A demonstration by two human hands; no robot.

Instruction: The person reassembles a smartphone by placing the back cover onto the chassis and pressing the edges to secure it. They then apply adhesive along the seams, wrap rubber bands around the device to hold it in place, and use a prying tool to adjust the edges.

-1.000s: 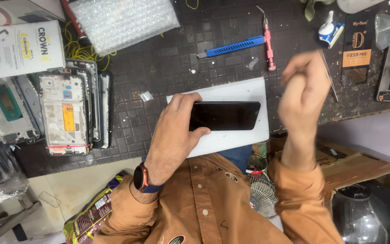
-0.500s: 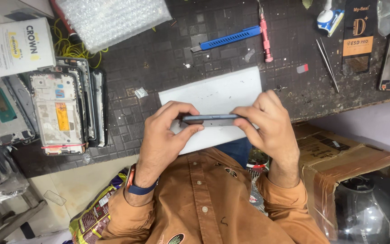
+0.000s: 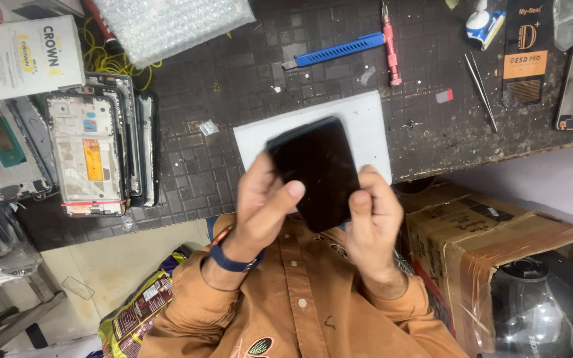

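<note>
Nearest the camera, both hands hold a black phone [image 3: 316,174] up in front of an orange shirt [image 3: 300,311], above the near edge of the bench. The left hand [image 3: 263,209] wraps the phone's left edge, thumb laid across the lower glass; the right hand [image 3: 373,219] clasps the right edge, fingers closed along the side. Both grips are closed on the phone, which lies tilted, its dark glass face turned up towards the camera.

The phone looks like a thin, stiff slab, light enough for fingertips, with a glossy front that is likely slippery and prone to cracking or smudging. It is probably safest held by the long edges, as here, rather than by pressing on the glass.

Just behind it lies a flat white mat [image 3: 366,126], smooth and rectangular, on a dark bench [image 3: 233,86] with a gridded, scuffed surface dotted with specks. To the left stands a stack of bare phone frames [image 3: 94,152], metallic and hard-edged, with an orange strip on the top one. To the right, below the bench edge, sits a taped cardboard box [image 3: 472,238].

Farther back lie a blue plastic tool [image 3: 339,51], a slim pink screwdriver [image 3: 390,46], thin steel tweezers [image 3: 481,83], and soft, cloudy bubble wrap [image 3: 174,23] in the far corner.
</note>
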